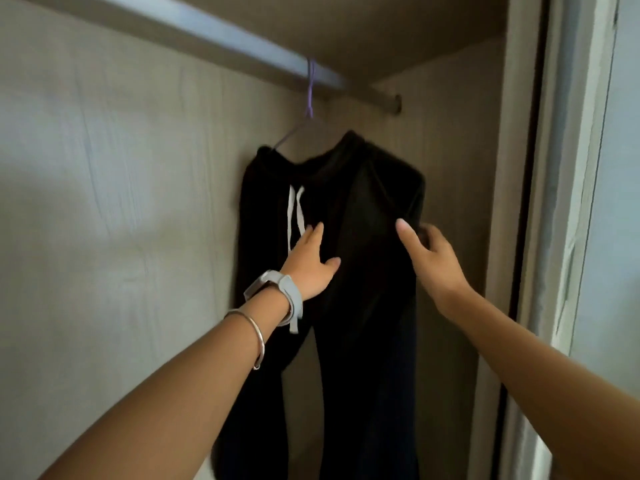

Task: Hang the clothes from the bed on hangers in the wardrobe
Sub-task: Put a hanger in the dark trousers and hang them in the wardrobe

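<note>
A black garment [360,209] with a white drawstring [296,216] hangs on a purple hanger [309,98], hooked over the wardrobe's metal rail [221,39] near its right end. My left hand [310,263] lies flat on the front of the garment beside the drawstring, fingers straight. My right hand [431,258] is at the garment's right edge; its thumb points up and its fingers curl behind the cloth, partly hidden. The garment's lower part hangs down out of view.
The wardrobe's pale back panel [121,202] fills the left. Its right side wall [460,168] stands close behind the garment, and the door frame [561,202] runs down the right. A watch and a bangle sit on my left wrist.
</note>
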The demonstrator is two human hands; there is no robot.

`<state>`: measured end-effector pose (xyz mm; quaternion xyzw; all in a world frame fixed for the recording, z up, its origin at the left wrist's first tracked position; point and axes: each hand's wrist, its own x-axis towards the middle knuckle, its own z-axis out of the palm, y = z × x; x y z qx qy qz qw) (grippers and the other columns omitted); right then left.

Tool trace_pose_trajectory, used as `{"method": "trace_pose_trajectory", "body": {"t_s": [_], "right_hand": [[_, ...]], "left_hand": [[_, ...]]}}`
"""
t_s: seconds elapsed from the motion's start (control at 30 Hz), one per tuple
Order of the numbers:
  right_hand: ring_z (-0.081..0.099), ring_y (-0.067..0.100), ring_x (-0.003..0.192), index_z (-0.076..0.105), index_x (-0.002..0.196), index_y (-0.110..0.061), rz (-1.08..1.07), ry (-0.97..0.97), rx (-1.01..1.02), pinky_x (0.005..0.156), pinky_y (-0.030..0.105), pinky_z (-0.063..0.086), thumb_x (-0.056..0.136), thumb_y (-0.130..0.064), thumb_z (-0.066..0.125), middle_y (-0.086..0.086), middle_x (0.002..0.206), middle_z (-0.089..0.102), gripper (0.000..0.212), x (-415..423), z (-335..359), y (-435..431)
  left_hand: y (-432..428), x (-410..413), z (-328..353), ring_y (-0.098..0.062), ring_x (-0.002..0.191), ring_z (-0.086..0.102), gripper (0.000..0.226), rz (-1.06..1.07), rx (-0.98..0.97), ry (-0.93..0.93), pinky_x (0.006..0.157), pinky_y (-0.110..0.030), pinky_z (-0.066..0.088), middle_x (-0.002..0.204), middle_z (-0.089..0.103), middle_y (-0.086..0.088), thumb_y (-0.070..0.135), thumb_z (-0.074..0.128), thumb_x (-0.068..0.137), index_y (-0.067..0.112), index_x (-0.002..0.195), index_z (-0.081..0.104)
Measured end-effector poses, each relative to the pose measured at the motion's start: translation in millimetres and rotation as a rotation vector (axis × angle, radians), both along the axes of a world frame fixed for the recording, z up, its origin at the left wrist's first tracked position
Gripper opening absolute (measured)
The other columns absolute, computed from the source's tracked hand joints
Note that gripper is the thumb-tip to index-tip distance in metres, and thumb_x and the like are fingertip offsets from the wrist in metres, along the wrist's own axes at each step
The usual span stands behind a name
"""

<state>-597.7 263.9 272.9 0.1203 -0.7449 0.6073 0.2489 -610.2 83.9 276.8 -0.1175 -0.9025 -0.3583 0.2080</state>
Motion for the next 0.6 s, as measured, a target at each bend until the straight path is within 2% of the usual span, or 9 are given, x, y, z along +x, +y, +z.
{"method": "trace_pose_trajectory", "body": {"t_s": [0.1, 0.2, 0.3, 0.37, 0.47, 0.53, 0.6], "right_hand": [[0.059, 0.019, 0.111, 0.049, 0.127, -0.019, -0.010, -0.123, 0.137, 0.091, 0.030, 0.048, 0.086, -0.043, 0.056, -0.003, 0.114, 0.061, 0.047, 6, -67, 6], [0.058, 0.026, 0.113, 0.048, 0.130, -0.015, -0.052, -0.362, 0.277, 0.093, 0.035, 0.048, 0.087, -0.034, 0.059, 0.005, 0.122, 0.061, 0.048, 4, -116, 2], [0.061, 0.036, 0.105, 0.053, 0.124, -0.002, -0.211, -0.479, 0.174, 0.090, 0.044, 0.051, 0.089, -0.031, 0.056, 0.019, 0.117, 0.063, 0.045, -4, -142, 11], [0.059, 0.037, 0.104, 0.049, 0.126, 0.000, -0.284, -0.502, 0.129, 0.091, 0.048, 0.050, 0.091, -0.029, 0.053, 0.023, 0.120, 0.060, 0.046, -4, -158, 11], [0.051, 0.037, 0.118, 0.035, 0.137, -0.004, -0.225, -0.560, 0.149, 0.096, 0.044, 0.044, 0.092, -0.020, 0.054, 0.019, 0.133, 0.050, 0.051, 8, -193, 8], [0.046, 0.039, 0.122, 0.030, 0.138, -0.003, -0.168, -0.667, 0.161, 0.095, 0.043, 0.042, 0.090, -0.016, 0.056, 0.020, 0.136, 0.045, 0.056, 21, -233, 9], [0.045, 0.040, 0.121, 0.031, 0.135, 0.000, -0.127, -0.823, 0.273, 0.097, 0.044, 0.041, 0.087, -0.015, 0.058, 0.022, 0.134, 0.045, 0.057, 40, -286, 9]], "left_hand": [[-8, 17, -70, -0.016, 0.140, 0.028, 0.057, -0.109, 0.048, -0.182, 0.115, -0.030, 0.026, 0.154, 0.025, 0.001, 0.027, 0.051, 0.091, 0.022, 0.143, 0.029], [-23, 43, -142, -0.014, 0.131, 0.043, 0.041, -0.143, 0.160, -0.396, 0.101, -0.020, 0.034, 0.142, 0.045, 0.000, 0.024, 0.051, 0.091, 0.017, 0.132, 0.048], [-43, 70, -196, -0.011, 0.116, 0.055, 0.030, -0.087, 0.284, -0.451, 0.093, -0.017, 0.038, 0.117, 0.062, 0.001, 0.019, 0.052, 0.091, 0.013, 0.120, 0.059], [-59, 94, -233, -0.015, 0.110, 0.059, 0.019, -0.030, 0.349, -0.496, 0.090, -0.021, 0.041, 0.102, 0.064, 0.006, 0.017, 0.053, 0.091, 0.021, 0.106, 0.064], [-80, 138, -285, -0.021, 0.100, 0.064, 0.005, 0.110, 0.437, -0.537, 0.088, -0.027, 0.045, 0.094, 0.067, 0.002, 0.028, 0.057, 0.086, 0.030, 0.088, 0.061], [-90, 175, -319, -0.023, 0.100, 0.065, 0.017, 0.186, 0.476, -0.576, 0.093, -0.034, 0.047, 0.091, 0.067, 0.004, 0.043, 0.057, 0.073, 0.032, 0.084, 0.061], [-95, 212, -365, -0.023, 0.096, 0.065, 0.038, 0.279, 0.532, -0.651, 0.092, -0.036, 0.048, 0.085, 0.066, 0.014, 0.063, 0.064, 0.053, 0.035, 0.079, 0.061]]}}
